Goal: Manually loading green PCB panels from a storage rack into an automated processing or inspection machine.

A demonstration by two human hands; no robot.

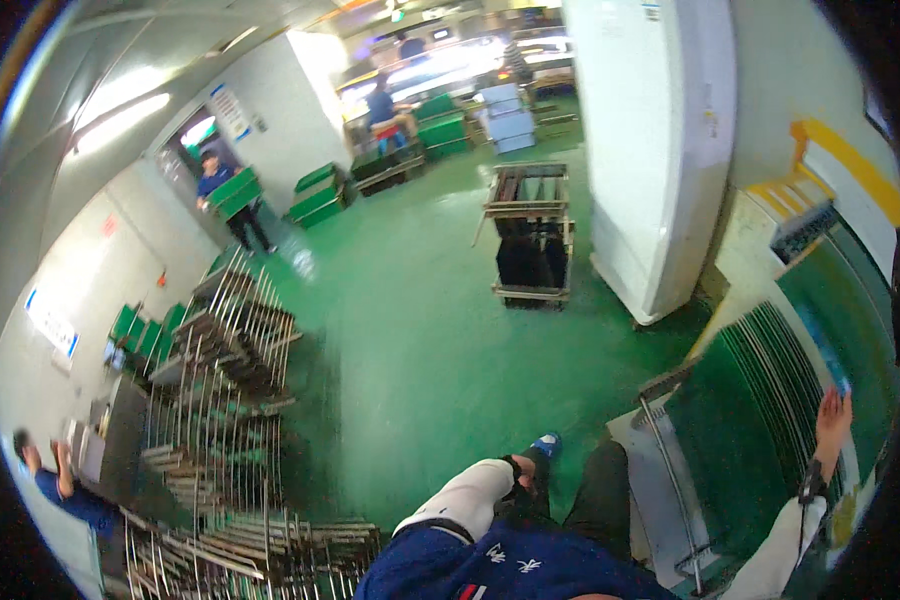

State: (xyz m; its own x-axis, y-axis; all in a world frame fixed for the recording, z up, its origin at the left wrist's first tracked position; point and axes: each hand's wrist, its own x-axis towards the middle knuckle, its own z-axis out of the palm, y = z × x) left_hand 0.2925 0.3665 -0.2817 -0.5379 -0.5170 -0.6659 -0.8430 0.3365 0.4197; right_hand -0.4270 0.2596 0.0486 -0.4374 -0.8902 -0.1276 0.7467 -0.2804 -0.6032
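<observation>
My right hand (833,425) is raised at the far right, against a large green panel (858,335). Its fingers look closed near the end of a pale blue strip (823,345); blur hides exactly what they grip. Just left of that hand, a row of upright green boards (760,385) stands closely spaced in a metal-framed rack (670,470). Low in front of me, my left hand (524,472) is beside my dark trouser leg, its fingers mostly hidden. I cannot make out anything in it.
Stacked metal racks (220,430) line the left side. A wheeled rack (532,235) stands ahead, left of a tall white cabinet (650,150). One person (232,195) carries a green crate; another (65,490) stands at far left. Green crates (440,125) sit farther back.
</observation>
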